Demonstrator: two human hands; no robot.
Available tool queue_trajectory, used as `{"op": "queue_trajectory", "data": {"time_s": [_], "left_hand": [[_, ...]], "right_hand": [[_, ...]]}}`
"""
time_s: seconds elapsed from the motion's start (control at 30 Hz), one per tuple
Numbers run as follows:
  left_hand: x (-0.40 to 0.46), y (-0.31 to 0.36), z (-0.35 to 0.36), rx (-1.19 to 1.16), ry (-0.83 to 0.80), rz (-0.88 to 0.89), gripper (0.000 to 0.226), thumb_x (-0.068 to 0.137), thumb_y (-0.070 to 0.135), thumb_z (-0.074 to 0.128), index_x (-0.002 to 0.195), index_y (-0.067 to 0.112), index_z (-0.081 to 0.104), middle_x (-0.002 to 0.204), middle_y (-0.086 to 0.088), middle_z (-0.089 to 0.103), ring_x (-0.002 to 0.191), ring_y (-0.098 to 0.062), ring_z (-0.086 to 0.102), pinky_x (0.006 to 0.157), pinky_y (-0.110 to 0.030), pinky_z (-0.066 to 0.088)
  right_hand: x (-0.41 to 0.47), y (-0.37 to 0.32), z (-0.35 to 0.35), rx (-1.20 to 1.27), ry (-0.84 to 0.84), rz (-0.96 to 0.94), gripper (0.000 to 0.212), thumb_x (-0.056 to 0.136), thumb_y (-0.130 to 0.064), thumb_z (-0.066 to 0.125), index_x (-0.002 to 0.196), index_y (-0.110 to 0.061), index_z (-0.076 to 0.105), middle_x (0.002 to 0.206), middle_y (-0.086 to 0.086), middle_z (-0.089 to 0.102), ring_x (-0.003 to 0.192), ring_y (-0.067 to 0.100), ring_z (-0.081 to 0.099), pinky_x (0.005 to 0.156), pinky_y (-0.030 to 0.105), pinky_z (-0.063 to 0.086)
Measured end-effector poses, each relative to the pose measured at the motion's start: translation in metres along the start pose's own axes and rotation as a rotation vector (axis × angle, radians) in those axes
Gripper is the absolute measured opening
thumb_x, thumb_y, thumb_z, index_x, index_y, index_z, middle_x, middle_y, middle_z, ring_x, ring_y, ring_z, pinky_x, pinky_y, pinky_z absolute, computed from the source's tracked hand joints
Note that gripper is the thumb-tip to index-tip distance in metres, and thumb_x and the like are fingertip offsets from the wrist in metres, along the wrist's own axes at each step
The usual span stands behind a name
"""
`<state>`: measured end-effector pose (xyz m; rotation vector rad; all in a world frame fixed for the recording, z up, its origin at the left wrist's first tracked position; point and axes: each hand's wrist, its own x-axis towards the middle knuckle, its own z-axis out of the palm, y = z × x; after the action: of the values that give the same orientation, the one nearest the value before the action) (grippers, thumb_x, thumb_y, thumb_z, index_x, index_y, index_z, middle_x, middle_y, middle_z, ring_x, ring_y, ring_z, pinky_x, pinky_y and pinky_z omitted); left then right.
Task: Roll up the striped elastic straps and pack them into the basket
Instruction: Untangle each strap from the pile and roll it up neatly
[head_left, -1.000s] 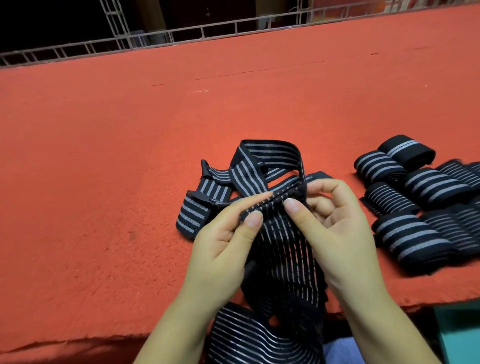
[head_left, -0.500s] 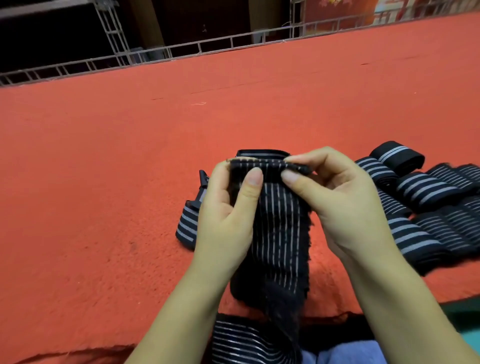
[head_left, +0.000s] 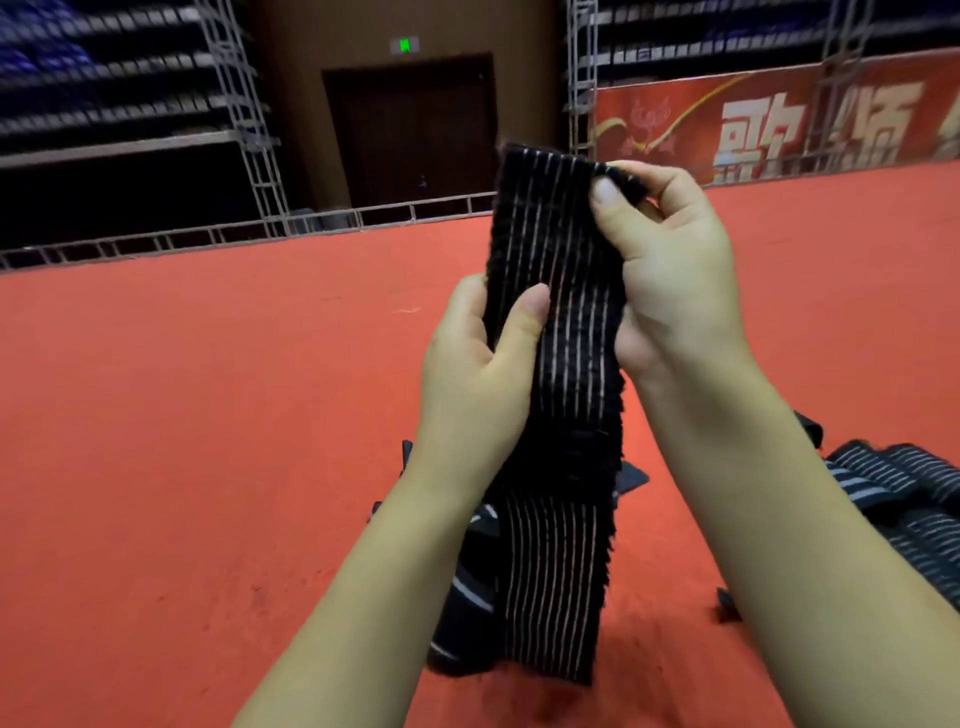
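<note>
A black elastic strap with thin white stripes (head_left: 558, 405) hangs stretched upright in front of me above the red surface. My right hand (head_left: 670, 265) pinches its top end between thumb and fingers. Lower down, my left hand (head_left: 478, 364) grips its left edge, thumb on the front. The strap's lower part drops behind my forearms onto a loose heap of strap (head_left: 467, 597). Several rolled striped straps (head_left: 904, 499) lie at the right, partly hidden by my right forearm. No basket shows.
The red carpeted surface (head_left: 182, 441) spreads wide to the left and far side. A metal truss rail (head_left: 208, 239) runs along its far edge, with dark seating, a door and a red banner (head_left: 779, 119) behind.
Both hands have lifted the strap's end well up off the surface and pulled it out long; the view has tilted up, showing the hall behind. My right hand is now above my left.
</note>
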<state>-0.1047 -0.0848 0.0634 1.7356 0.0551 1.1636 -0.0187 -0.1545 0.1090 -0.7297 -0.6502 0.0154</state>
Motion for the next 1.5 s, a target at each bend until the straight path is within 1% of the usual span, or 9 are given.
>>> {"op": "queue_trajectory", "data": {"time_s": [0.13,0.23,0.37,0.47,0.77,1.03,1.27,1.37,1.5], "left_hand": [[-0.010,0.007,0.002,-0.120,0.021,-0.072,0.021,0.097,0.033,0.051,0.099,0.014,0.060,0.100,-0.016,0.068,0.092,-0.034,0.065,0.086,-0.057,0.052],[-0.021,0.008,-0.006,-0.176,-0.055,-0.173,0.019,0.097,0.032,0.055,0.099,0.015,0.064,0.092,-0.005,0.072,0.085,-0.018,0.067,0.079,-0.039,0.056],[-0.028,0.010,-0.020,-0.356,-0.116,-0.318,0.044,0.084,0.041,0.054,0.102,0.002,0.062,0.069,0.002,0.067,0.056,-0.007,0.062,0.050,-0.016,0.049],[-0.027,0.005,-0.022,-0.252,-0.079,-0.313,0.047,0.092,0.046,0.056,0.101,0.002,0.066,0.083,-0.010,0.073,0.072,-0.016,0.069,0.062,-0.028,0.056],[-0.042,-0.007,-0.022,-0.287,0.018,-0.458,0.044,0.078,0.051,0.058,0.069,0.009,0.069,0.066,-0.009,0.068,0.059,-0.016,0.062,0.052,-0.025,0.050],[-0.048,-0.002,-0.019,-0.192,0.100,-0.440,0.051,0.076,0.055,0.055,0.037,0.022,0.049,0.041,0.008,0.043,0.038,-0.006,0.038,0.038,-0.018,0.030],[-0.050,-0.015,-0.027,-0.211,0.070,-0.396,0.041,0.097,0.028,0.052,0.061,0.016,0.066,0.057,-0.002,0.059,0.053,-0.014,0.051,0.047,-0.022,0.040],[-0.053,-0.018,-0.031,-0.132,-0.015,-0.360,0.035,0.100,0.029,0.048,0.078,0.008,0.064,0.067,-0.003,0.061,0.062,-0.013,0.055,0.053,-0.024,0.044],[-0.059,-0.022,-0.034,-0.052,-0.123,-0.317,0.029,0.095,0.039,0.049,0.092,0.014,0.064,0.082,-0.005,0.067,0.076,-0.016,0.060,0.067,-0.036,0.048]], "right_hand": [[-0.007,0.006,0.001,-0.024,0.023,0.046,0.013,0.091,0.002,0.058,0.088,-0.010,0.057,0.088,0.007,0.063,0.088,0.022,0.062,0.091,0.047,0.054],[-0.020,0.011,-0.011,-0.033,-0.009,0.078,0.015,0.091,0.003,0.058,0.086,-0.012,0.057,0.082,0.003,0.065,0.081,0.018,0.063,0.082,0.037,0.056],[-0.044,0.015,-0.026,-0.066,-0.058,0.110,0.018,0.089,0.004,0.058,0.085,-0.013,0.057,0.077,-0.001,0.067,0.071,0.010,0.064,0.066,0.023,0.053],[-0.063,0.022,-0.030,-0.115,-0.112,0.118,0.020,0.088,0.005,0.059,0.083,-0.014,0.058,0.075,-0.005,0.067,0.071,0.008,0.064,0.066,0.020,0.052],[-0.079,0.012,-0.050,-0.239,-0.301,0.171,0.030,0.075,0.010,0.067,0.073,-0.020,0.067,0.083,-0.001,0.075,0.078,0.009,0.068,0.068,0.020,0.052],[-0.083,0.015,-0.055,-0.319,-0.306,0.215,0.033,0.076,0.025,0.058,0.069,-0.007,0.062,0.083,0.000,0.076,0.083,0.009,0.070,0.071,0.020,0.054],[-0.081,0.013,-0.069,-0.132,-0.419,0.512,0.028,0.058,-0.007,0.082,0.079,-0.024,0.076,0.095,0.002,0.074,0.087,0.015,0.069,0.070,0.027,0.056],[-0.084,0.011,-0.066,-0.089,-0.384,0.542,0.019,0.064,-0.031,0.068,0.080,-0.023,0.076,0.084,0.002,0.071,0.074,0.013,0.067,0.059,0.023,0.053],[-0.084,0.014,-0.064,-0.222,-0.298,0.493,0.025,0.071,-0.023,0.064,0.095,-0.016,0.069,0.071,-0.005,0.068,0.061,0.006,0.063,0.050,0.018,0.049]]}}
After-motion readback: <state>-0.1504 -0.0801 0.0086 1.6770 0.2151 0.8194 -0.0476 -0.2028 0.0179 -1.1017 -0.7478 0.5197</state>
